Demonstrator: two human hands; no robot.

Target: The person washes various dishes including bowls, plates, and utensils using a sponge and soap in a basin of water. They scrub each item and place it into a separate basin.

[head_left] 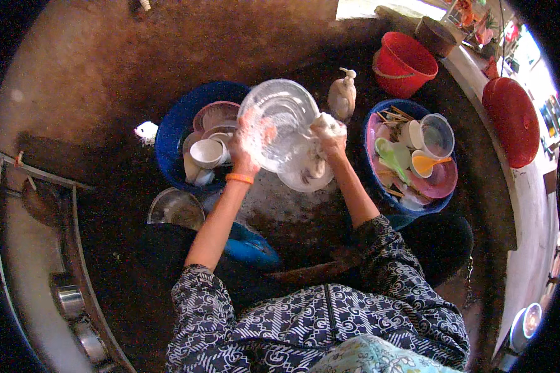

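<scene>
1. Wet, dark concrete floor (292,217) carries everything in the head view, and I crouch over it with basins on both sides.

2. My left hand (247,146) has its grip clamped on the rim of a clear glass plate (279,121), held tilted above the floor between the two basins. If the glass is soapy it could slide out of my fingers and break on the concrete.

3. My right hand (328,133) is closed around a white foamy cloth (325,124), pressed to the plate's right edge. Pushing too hard there could, I judge, twist the plate out of my left hold.

4. Right under the plate lies a white plate (305,174) on the floor; a drop would hit it.

5. Toward the floor's left side, the dark blue basin (174,133) holds stacked bowls and a white cup (206,152), close to my left wrist; a swing could knock them.

6. On the right, a blue basin (410,155) holds spoons, chopsticks and a clear container (437,135). The soap bottle (342,93) stands just behind my right hand and could tip over.
</scene>
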